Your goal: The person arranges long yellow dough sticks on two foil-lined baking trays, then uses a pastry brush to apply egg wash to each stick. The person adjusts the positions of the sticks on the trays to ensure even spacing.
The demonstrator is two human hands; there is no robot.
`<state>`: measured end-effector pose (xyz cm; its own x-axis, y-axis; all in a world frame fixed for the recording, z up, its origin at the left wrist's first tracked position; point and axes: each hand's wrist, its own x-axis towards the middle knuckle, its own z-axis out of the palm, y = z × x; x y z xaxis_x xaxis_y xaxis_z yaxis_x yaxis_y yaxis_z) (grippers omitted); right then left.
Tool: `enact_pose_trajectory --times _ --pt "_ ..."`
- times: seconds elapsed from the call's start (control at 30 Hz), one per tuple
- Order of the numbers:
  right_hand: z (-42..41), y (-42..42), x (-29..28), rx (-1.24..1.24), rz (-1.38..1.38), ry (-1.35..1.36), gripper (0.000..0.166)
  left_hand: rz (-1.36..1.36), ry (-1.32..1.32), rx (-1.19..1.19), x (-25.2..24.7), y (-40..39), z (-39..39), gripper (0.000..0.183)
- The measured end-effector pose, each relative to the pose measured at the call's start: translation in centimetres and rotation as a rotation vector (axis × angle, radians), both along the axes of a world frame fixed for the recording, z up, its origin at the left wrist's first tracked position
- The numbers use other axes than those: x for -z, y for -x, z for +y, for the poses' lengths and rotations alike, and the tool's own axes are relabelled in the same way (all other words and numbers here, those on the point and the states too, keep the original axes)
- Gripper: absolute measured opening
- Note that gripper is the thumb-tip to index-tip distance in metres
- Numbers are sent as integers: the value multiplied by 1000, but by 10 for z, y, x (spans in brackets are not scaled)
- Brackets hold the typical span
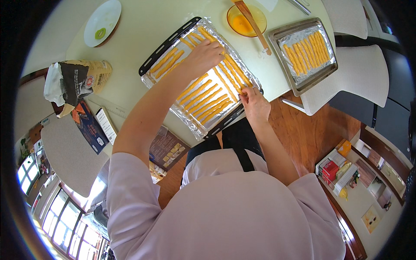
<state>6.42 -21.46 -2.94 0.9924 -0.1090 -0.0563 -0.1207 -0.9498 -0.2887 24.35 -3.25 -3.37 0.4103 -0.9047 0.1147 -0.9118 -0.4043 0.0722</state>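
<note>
Before me on the pale table lies a black oven tray (224,122) lined with aluminium foil, bearing several rows of thin yellow dough sticks (203,97). My left hand (208,55) reaches over the tray's far part, its bent fingers at the sticks near the far right edge; what lies under them is hidden. At the near right corner, my right hand (255,102) has its thumb and fingertips pinched at the end of a stick in the outer row. A smaller metal baking tray (294,78), also foil-lined, holds another row of sticks at the right.
A glass bowl (264,19) of orange-yellow liquid has a wooden-handled brush (252,21) across it. A white plate (94,24) with a kiwi slice (100,33), an opened paper bag (76,78), a phone (106,125) and a clear ruler (109,107) are left. Chairs flank the table.
</note>
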Motion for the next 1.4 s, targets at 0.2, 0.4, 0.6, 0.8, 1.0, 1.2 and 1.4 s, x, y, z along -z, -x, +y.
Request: enact_pose_trajectory --times 0.2,0.4,0.6,0.8,1.0,1.2,1.4 --pt "4 1 -7 85 -6 -141 16 48 -18 11 -7 -2 3 17" --pt "5 0 -28 366 334 -438 26 119 147 7 -11 -5 14 16" --pt "4 -4 -22 344 412 -322 36 117 95 2 -1 -2 8 11" --pt "5 -11 -23 114 409 -13 35 17 -50 23 -2 -1 5 9" --pt "3 -7 -20 95 260 -45 28 6 -70 9 0 1 4 8" --pt "1 1 -2 51 119 -24 23 49 36 -23 2 2 3 14" --pt "6 -4 -15 183 288 -106 23 -46 93 17 0 0 1 7"
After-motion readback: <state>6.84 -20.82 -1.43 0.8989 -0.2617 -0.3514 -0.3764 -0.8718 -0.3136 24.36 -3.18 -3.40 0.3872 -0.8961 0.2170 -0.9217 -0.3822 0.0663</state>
